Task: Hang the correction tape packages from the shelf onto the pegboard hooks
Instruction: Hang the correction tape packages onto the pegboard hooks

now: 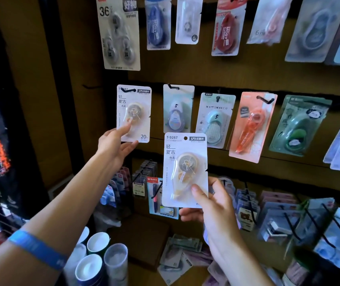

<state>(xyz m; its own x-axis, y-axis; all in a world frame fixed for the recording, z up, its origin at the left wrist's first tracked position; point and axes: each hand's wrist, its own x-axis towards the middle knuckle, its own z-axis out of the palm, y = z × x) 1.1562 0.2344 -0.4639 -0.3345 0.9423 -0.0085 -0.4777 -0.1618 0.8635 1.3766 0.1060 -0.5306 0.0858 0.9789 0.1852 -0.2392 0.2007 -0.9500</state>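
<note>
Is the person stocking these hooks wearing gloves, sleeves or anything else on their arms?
No gloves and no sleeves show: both forearms are bare as far as the picture reaches. The left hand and the right hand carry no rings that I can see. The only thing worn is a blue band around the left forearm, flat and strap-like, with faint markings too blurred to read.

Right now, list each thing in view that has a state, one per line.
Left hand: holding the bottom of a hung package.
Hung white package: on its hook, steadied from below.
Right hand: gripping a second package.
Held white package: off the hooks, upright, hang hole free.
Orange package: hanging, tilted.
Paper cups: upright, open tops.
Loose packages: lying on the shelf below.
</note>
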